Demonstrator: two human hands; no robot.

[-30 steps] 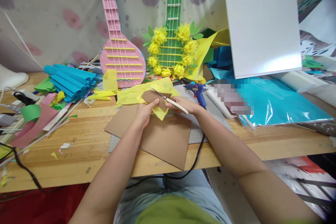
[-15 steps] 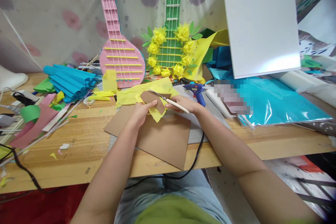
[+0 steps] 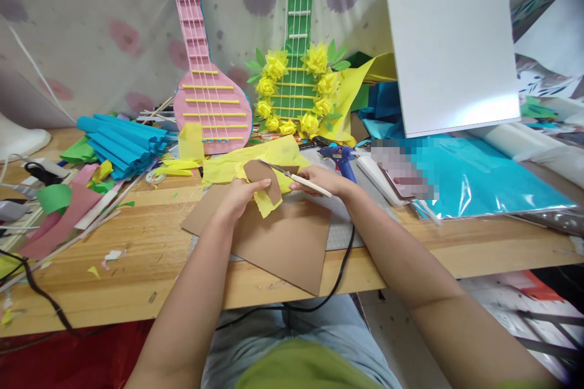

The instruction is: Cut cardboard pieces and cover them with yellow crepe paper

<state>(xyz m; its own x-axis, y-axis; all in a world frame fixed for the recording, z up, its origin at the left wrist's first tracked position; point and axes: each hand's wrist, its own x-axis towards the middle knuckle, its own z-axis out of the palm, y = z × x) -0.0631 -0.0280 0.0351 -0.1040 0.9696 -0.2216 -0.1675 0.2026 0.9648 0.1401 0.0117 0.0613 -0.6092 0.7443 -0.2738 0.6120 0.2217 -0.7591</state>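
My left hand point(image 3: 239, 197) pinches a small brown card shape point(image 3: 263, 175) together with a piece of yellow crepe paper point(image 3: 266, 202) above the table. In my right hand point(image 3: 322, 182) are cream-handled scissors point(image 3: 294, 177), fingers wrapped round the handle. The blades point left and meet the top edge of the brown shape. Under both hands lies a large brown cardboard sheet point(image 3: 283, 243). More yellow crepe paper point(image 3: 237, 164) is spread behind the hands.
A pink paper guitar point(image 3: 205, 97) and a green one with yellow flowers point(image 3: 296, 85) lean at the back. A blue glue gun point(image 3: 342, 158), folded blue paper point(image 3: 123, 140), a white board point(image 3: 451, 55), teal wrapped sheets point(image 3: 483, 176) and scraps crowd the wooden table point(image 3: 137, 267).
My left hand has turned the brown shape and yellow paper anticlockwise, so the yellow tail hangs lower left. The scissors have shifted slightly along the edge.
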